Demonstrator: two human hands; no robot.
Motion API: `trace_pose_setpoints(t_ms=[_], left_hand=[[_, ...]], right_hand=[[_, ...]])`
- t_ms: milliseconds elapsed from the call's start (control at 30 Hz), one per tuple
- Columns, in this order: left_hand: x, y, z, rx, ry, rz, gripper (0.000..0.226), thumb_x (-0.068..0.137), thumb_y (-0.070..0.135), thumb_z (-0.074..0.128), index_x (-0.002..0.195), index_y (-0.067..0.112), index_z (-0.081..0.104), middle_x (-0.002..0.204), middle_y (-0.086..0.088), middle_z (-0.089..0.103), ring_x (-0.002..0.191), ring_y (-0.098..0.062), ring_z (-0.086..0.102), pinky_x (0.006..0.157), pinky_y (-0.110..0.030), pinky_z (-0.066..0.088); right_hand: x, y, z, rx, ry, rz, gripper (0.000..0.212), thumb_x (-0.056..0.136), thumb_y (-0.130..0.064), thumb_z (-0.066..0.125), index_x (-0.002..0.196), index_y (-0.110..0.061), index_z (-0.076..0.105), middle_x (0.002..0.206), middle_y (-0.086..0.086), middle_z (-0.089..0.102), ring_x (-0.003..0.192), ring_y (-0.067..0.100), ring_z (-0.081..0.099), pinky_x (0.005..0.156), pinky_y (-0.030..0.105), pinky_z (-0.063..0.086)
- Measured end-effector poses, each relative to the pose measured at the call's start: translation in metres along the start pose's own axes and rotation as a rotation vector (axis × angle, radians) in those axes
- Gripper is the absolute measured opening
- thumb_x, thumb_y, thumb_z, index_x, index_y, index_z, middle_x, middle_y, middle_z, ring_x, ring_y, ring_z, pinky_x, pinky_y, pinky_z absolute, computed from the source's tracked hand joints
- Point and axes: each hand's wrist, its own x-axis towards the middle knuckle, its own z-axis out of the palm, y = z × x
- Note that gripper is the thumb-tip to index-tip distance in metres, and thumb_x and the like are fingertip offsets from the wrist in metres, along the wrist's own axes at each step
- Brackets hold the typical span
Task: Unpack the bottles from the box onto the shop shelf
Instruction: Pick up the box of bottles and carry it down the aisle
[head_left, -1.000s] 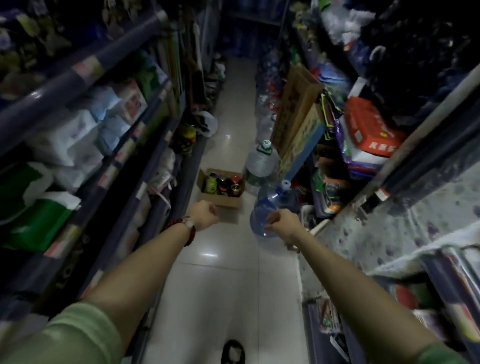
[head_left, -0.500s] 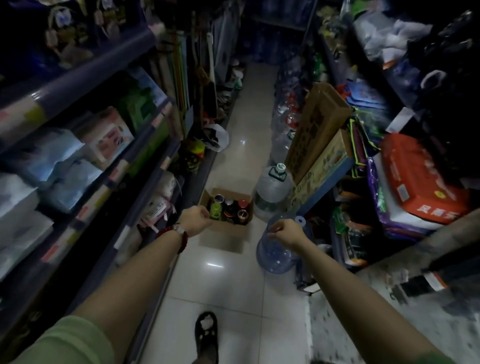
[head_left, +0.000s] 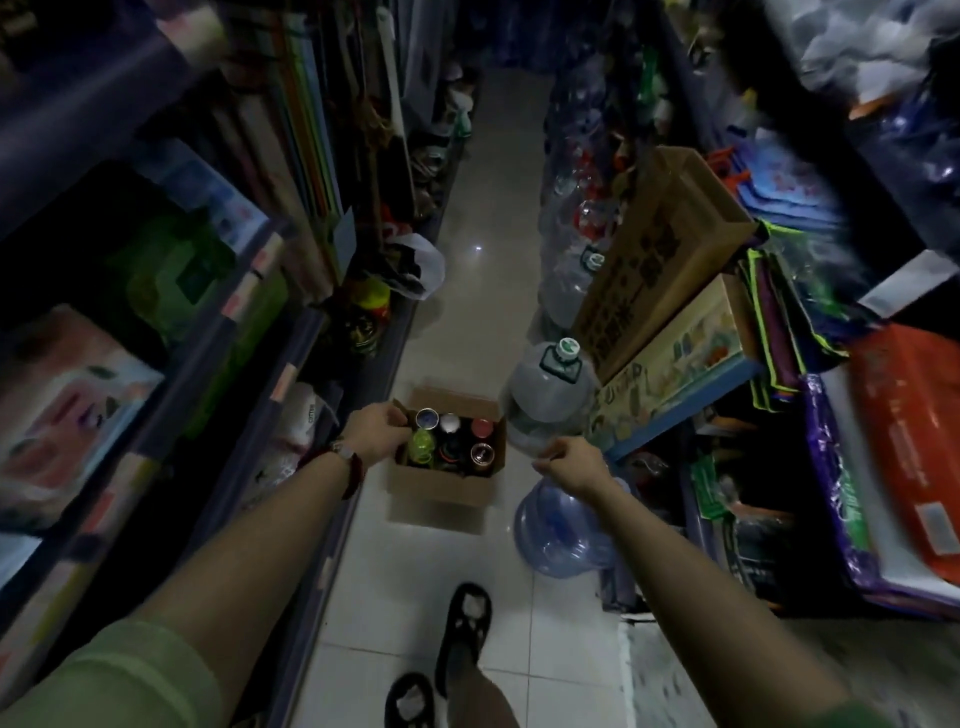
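Open brown cardboard box (head_left: 445, 480) sits on the pale tiled aisle floor (head_left: 483, 322), holding upright bottles (head_left: 452, 439) with assorted coloured caps. Left hand (head_left: 375, 431) is at the box's left rim, fingers curled; contact with the rim cannot be confirmed. Right hand (head_left: 570, 464) hangs right of the box, fingers loosely curled, holding nothing, above a blue water jug (head_left: 558, 535).
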Motion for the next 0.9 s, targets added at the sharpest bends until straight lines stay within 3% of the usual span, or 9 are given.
trace_pose_setpoints(t_ms=[67,233,400,467,567,667,767,900], left_hand=[[0.029,0.000,-0.003,-0.029,0.012,-0.019,0.025,0.083,0.028,0.067,0.104,0.014,0.066,0.110,-0.010,0.068,0.103,-0.026,0.064,0.086,-0.033,0.053],[0.094,-0.009,0.001,-0.083,0.039,-0.039,0.011,0.083,0.023,0.066,0.093,0.019,0.065,0.111,-0.012,0.068,0.106,-0.027,0.063,0.085,-0.031,0.050],[0.159,-0.037,0.015,-0.090,-0.002,-0.056,0.050,0.061,0.041,0.051,0.103,0.019,0.067,0.113,-0.011,0.068,0.109,-0.026,0.061,0.085,-0.025,0.043],[0.194,-0.059,0.028,-0.068,-0.024,-0.031,0.051,0.065,0.041,0.054,0.107,0.016,0.067,0.114,-0.011,0.068,0.110,-0.026,0.061,0.087,-0.026,0.043],[0.253,-0.098,0.050,-0.056,-0.030,-0.009,0.025,0.086,0.027,0.062,0.108,0.014,0.064,0.117,-0.011,0.066,0.109,-0.025,0.060,0.082,-0.024,0.042],[0.307,-0.137,0.076,-0.050,-0.039,-0.001,0.045,0.087,0.031,0.064,0.126,0.009,0.057,0.127,-0.013,0.060,0.116,-0.028,0.056,0.094,-0.030,0.044],[0.347,-0.173,0.104,-0.055,-0.039,0.041,0.073,0.068,0.047,0.060,0.133,0.013,0.053,0.133,-0.011,0.057,0.121,-0.027,0.054,0.101,-0.036,0.045],[0.408,-0.222,0.150,-0.036,-0.007,0.090,0.066,0.076,0.042,0.067,0.133,0.012,0.053,0.134,-0.012,0.057,0.120,-0.027,0.055,0.099,-0.036,0.046]], right_hand=[[0.032,-0.007,0.000,-0.009,0.000,-0.006,0.014,0.085,-0.022,0.066,0.092,-0.009,0.069,0.097,0.010,0.069,0.096,0.025,0.065,0.086,0.037,0.052],[0.108,-0.013,0.008,0.008,0.015,-0.013,0.020,0.087,-0.022,0.064,0.090,-0.002,0.069,0.093,0.016,0.071,0.091,0.029,0.067,0.087,0.046,0.053],[0.181,0.002,0.044,0.030,0.040,0.026,0.025,0.088,-0.023,0.063,0.106,-0.006,0.066,0.104,0.013,0.068,0.100,0.029,0.064,0.092,0.043,0.051],[0.213,0.015,0.067,0.025,0.048,0.033,0.030,0.088,-0.024,0.062,0.110,-0.005,0.063,0.108,0.013,0.067,0.103,0.030,0.063,0.093,0.043,0.051],[0.261,0.035,0.106,0.023,0.063,0.042,0.033,0.088,-0.024,0.063,0.115,-0.004,0.061,0.113,0.016,0.065,0.104,0.030,0.061,0.091,0.040,0.050],[0.304,0.052,0.150,0.039,0.140,0.014,0.039,0.089,-0.023,0.064,0.121,-0.001,0.058,0.120,0.018,0.063,0.110,0.033,0.058,0.091,0.038,0.045],[0.343,0.072,0.197,0.035,0.195,-0.036,0.036,0.089,-0.022,0.063,0.115,0.002,0.060,0.112,0.021,0.065,0.106,0.036,0.060,0.087,0.039,0.045],[0.403,0.114,0.248,0.037,0.270,-0.051,0.033,0.090,-0.024,0.064,0.115,-0.003,0.062,0.111,0.017,0.067,0.103,0.032,0.062,0.076,0.027,0.039]])
